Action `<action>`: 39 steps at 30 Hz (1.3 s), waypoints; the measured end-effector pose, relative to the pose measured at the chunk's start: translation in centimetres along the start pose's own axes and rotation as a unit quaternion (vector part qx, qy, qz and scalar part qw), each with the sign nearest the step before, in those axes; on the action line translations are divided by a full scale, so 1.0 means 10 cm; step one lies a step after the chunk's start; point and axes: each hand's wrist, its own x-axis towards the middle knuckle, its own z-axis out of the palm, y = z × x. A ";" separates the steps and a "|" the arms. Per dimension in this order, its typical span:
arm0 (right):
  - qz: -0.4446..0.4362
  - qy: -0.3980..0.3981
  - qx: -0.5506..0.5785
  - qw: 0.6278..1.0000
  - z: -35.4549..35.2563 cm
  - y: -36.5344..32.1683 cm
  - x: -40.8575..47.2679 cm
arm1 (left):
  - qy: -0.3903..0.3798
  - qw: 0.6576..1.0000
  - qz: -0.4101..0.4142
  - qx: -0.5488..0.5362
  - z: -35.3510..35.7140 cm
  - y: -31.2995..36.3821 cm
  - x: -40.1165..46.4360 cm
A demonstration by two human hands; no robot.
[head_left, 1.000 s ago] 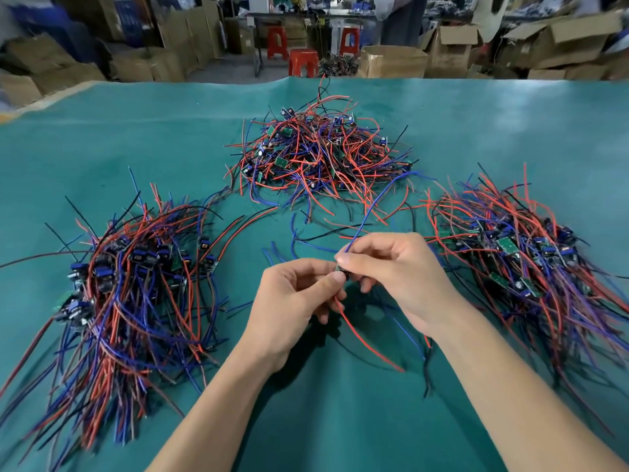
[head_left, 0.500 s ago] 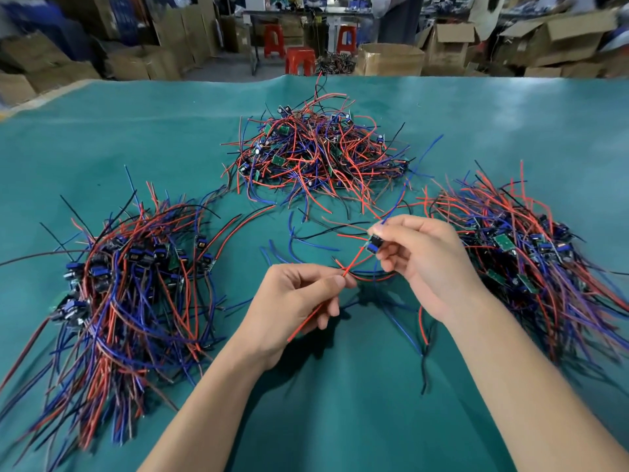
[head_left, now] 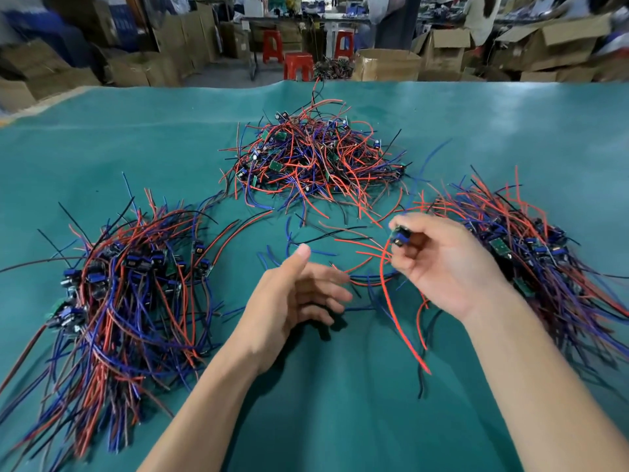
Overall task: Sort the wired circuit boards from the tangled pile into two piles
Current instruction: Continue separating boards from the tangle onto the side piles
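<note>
Green cloth: teal-green table (head_left: 374, 420) under everything, and three heaps of red, blue and black wire spread across it.
Just changed: a second ago both hands were pinching one board together at the centre; now the left hand (head_left: 292, 298) has let go and the right hand (head_left: 439, 264) has carried the board off toward its own side.
Right hand: fingers curled round a small wired circuit board (head_left: 399, 237), pinched at the fingertips, with its red and dark leads trailing down over the cloth below the wrist.
Left hand: fingers spread and relaxed, thumb up, holding nothing, hovering above the bare cloth between the heaps.
What that means: I'd say this board is freed and judged, and it looks bound for the right pile (head_left: 531, 253), which lies just beside the holding hand.
Source: the tangled pile (head_left: 316, 158) sits at the far centre, still a thick knot, so plenty seems left to sort.
Left pile (head_left: 119, 284): a large heap at the near left, boards clustered along its upper edge.
In the way: loose wires (head_left: 340, 247) cross the cloth between the hands, and the trailing leads could snag them.
Beyond: cardboard boxes (head_left: 388, 64) and red stools (head_left: 299, 65) past the table's far edge.
</note>
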 end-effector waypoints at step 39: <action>-0.237 0.013 -0.461 0.855 0.36 0.15 -0.17 | 0.023 0.998 0.045 0.046 0.06 -0.04 -0.02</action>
